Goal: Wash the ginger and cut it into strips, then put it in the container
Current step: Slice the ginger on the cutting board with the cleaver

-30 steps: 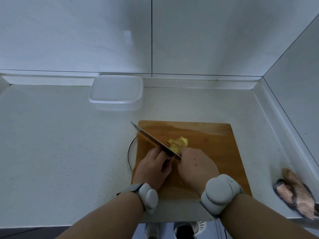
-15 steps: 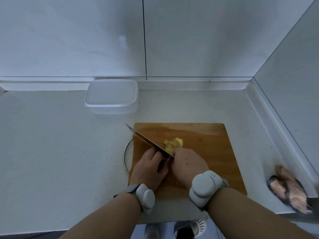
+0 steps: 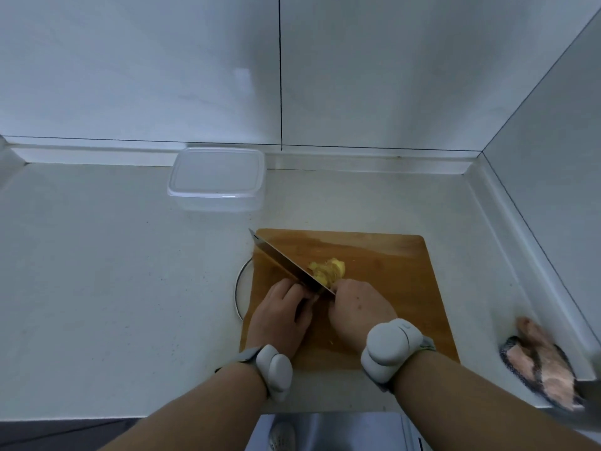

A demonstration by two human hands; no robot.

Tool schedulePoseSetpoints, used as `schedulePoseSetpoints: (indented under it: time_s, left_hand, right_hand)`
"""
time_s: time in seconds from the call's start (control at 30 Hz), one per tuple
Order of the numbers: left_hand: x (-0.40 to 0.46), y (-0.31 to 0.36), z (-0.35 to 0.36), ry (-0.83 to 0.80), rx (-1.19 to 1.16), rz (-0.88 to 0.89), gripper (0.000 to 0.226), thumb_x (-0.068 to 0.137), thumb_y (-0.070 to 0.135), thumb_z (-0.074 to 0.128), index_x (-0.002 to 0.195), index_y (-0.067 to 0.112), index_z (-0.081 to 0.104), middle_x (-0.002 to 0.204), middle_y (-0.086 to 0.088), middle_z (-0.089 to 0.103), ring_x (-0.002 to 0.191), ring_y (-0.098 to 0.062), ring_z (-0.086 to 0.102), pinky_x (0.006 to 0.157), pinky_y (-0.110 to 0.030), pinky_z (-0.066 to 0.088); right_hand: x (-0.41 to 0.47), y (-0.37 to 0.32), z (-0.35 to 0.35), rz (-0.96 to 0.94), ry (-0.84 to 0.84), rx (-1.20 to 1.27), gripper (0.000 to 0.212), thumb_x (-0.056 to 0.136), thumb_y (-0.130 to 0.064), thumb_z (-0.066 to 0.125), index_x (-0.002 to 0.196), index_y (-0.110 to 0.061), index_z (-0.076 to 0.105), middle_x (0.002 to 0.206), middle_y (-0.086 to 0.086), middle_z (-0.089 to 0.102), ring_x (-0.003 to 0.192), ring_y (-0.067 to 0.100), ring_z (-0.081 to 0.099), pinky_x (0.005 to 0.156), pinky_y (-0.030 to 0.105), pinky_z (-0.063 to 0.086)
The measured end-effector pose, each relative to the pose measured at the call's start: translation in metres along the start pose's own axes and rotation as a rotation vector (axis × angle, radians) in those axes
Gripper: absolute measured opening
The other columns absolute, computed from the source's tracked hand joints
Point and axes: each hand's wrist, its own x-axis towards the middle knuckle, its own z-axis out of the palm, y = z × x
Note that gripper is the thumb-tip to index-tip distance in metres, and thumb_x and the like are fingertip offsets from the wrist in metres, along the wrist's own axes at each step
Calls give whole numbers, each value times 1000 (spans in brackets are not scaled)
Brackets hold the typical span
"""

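A pale kitchen corner under soft, cool light.

Large glossy white wall panels (image 3: pixel 140 66) rise behind the desk (image 3: pixel 97 288), split by one thin dark vertical seam (image 3: pixel 280 70), and a faint bright patch of reflected light sits on the left panel. A second wall (image 3: pixel 553 118) closes the corner on the right, slanting toward me. A low raised white ledge (image 3: pixel 374 159) runs along the foot of both walls. The desk itself is off-white stone with fine dark specks. At its near edge a strip of brushed metal (image 3: pixel 331 431) shows below, and to the left the space under the edge looks dark grey (image 3: pixel 65 434).
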Motion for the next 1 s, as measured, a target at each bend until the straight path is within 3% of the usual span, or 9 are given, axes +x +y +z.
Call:
schedulePoseSetpoints:
  time_s: [0.27, 0.4, 0.63, 0.8, 1.0]
  left_hand:
    - [-2, 6, 2, 36, 103, 7, 20, 88, 30, 50, 88, 14, 62, 86, 0, 59, 77, -12, 49, 62, -11, 33]
    - [-3, 5, 2, 22, 103, -3, 22, 88, 33, 50, 89, 14, 61, 87, 0, 60, 75, -14, 53, 59, -15, 37]
    - [-3, 3, 5, 12, 107, -10, 25, 86, 33, 52, 91, 12, 65, 94, -4, 64, 82, -22, 62, 61, -23, 47]
    - [-3, 3, 4, 17, 117, -6, 25, 85, 32, 51, 91, 13, 65, 93, -4, 65, 82, -22, 62, 64, -19, 42]
    - [-3, 4, 5, 56, 134, 21, 23, 85, 30, 53, 89, 11, 66, 90, -3, 65, 80, -19, 60, 65, -14, 38]
  right_hand:
    - [0, 4, -3, -62, -54, 17, 18, 98, -15, 47, 103, -13, 64, 90, 7, 65, 77, 24, 65, 66, 34, 53]
    - [-4, 7, -4, -113, -47, 46, 15, 97, -20, 46, 102, -17, 61, 89, 3, 63, 77, 23, 63, 69, 36, 56]
    - [-19, 15, -15, -137, -30, 40, 15, 96, -19, 46, 90, -20, 59, 80, 2, 61, 66, 21, 57, 60, 33, 49]
    - [-25, 11, -17, -105, -36, -16, 15, 98, -17, 47, 96, -16, 62, 85, 4, 63, 71, 22, 60, 66, 33, 53]
    - [-18, 4, -13, -71, -62, -32, 16, 96, -11, 50, 96, -12, 66, 86, 7, 66, 65, 21, 57, 57, 29, 45]
